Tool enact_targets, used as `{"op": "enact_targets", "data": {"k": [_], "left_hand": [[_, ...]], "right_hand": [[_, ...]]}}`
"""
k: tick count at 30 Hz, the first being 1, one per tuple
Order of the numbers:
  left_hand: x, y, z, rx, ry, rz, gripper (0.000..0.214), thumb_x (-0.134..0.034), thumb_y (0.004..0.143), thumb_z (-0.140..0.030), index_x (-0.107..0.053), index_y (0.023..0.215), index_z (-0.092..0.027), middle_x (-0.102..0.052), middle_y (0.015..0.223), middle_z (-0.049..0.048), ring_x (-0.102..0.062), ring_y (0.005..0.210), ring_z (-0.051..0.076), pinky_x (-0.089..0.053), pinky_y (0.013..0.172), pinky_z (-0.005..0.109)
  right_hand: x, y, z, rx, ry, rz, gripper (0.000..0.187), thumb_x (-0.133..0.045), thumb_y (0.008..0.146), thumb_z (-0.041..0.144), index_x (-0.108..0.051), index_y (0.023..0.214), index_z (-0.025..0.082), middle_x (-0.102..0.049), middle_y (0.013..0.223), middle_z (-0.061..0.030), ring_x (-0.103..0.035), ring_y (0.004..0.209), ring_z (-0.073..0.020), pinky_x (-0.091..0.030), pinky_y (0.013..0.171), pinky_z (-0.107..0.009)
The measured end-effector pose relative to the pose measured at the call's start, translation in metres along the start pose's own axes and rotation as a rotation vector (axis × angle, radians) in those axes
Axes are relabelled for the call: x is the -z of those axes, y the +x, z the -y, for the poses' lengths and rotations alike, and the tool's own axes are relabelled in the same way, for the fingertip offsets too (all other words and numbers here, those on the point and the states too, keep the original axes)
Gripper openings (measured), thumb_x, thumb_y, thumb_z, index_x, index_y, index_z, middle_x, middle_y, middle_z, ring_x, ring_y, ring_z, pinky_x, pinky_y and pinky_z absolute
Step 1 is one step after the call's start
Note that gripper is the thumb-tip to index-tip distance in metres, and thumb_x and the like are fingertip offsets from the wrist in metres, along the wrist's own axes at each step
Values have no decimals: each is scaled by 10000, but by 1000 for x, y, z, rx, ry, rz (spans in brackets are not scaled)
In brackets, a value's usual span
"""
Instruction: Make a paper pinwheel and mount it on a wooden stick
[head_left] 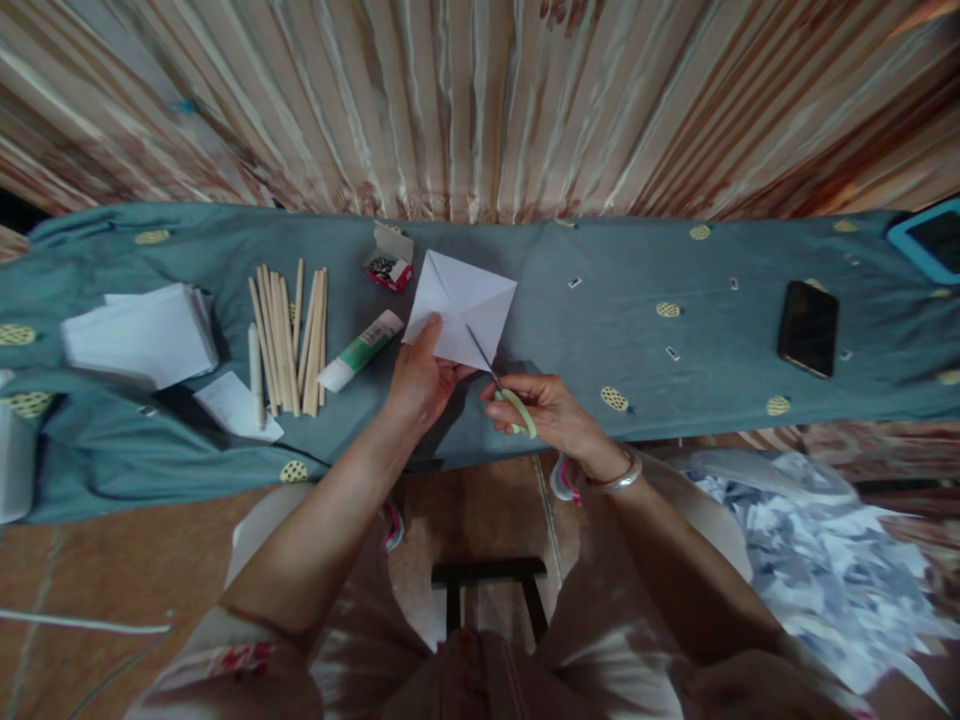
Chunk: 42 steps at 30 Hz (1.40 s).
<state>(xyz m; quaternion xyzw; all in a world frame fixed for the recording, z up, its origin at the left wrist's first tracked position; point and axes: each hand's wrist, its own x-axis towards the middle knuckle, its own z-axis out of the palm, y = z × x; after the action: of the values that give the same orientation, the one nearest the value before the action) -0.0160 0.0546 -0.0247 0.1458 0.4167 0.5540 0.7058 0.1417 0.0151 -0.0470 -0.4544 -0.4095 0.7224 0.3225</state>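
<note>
A square sheet of white paper point(472, 290) with diagonal creases is held over the cloth-covered table. My left hand point(424, 375) is closed on its near left edge, thumb on top and fingers beneath. In my right hand point(544, 405) is a pair of scissors point(516, 408) with light green handles. Their blades lie over the near right part of the paper, pointing toward its middle. Whether the blades are apart cannot be made out. Left of the paper lie a green and white glue stick point(364, 350) and a small open box point(388, 262) of dark small pieces.
Several wooden sticks point(289, 340) lie left of the glue, beside a pen point(256, 375) on a paper scrap point(229, 405). A stack of white paper point(142, 335) is farther left. A phone point(808, 328) lies at right. A bag of paper scraps point(832, 570) stands below the table.
</note>
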Motion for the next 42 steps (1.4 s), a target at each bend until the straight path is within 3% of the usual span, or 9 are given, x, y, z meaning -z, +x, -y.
{"op": "enact_targets", "data": {"k": [6,13,19,36,42], "left_hand": [[0,0,0,9,-5,0,228,-409,993,-217,-636,982,-200,-719,845,45,-674,669,152,-558,621,265],[1,-1,1,8,5,-11,206,-439,985,-225,-639,1019,-188,-736,904,62,-706,797,178,-571,708,294],[0,-1,0,15,0,-21,197,-454,975,-226,-649,961,-205,-735,873,53,-717,813,186,-565,714,288],[1,0,1,-14,-3,4,217,-436,971,-220,-649,1007,-199,-749,862,69,-733,811,210,-594,728,334],[3,0,1,-25,18,-6,236,-436,976,-228,-659,1037,-179,-753,891,73,-728,859,198,-584,760,302]], "right_hand": [[-3,0,2,3,11,-17,469,-919,514,495,-694,771,174,-613,562,65,-543,481,-49,-471,484,-171],[0,1,-2,23,-22,4,456,-896,567,509,-694,808,179,-609,584,59,-545,495,-57,-483,499,-188],[-1,1,-3,47,-30,4,445,-885,580,510,-684,799,179,-599,574,62,-533,486,-54,-462,481,-182],[-3,3,-3,66,-39,-12,471,-890,539,542,-673,739,175,-568,530,66,-510,462,-53,-442,466,-183],[-3,2,-3,56,-61,7,470,-878,559,546,-665,766,182,-583,551,64,-524,470,-60,-439,464,-185]]}}
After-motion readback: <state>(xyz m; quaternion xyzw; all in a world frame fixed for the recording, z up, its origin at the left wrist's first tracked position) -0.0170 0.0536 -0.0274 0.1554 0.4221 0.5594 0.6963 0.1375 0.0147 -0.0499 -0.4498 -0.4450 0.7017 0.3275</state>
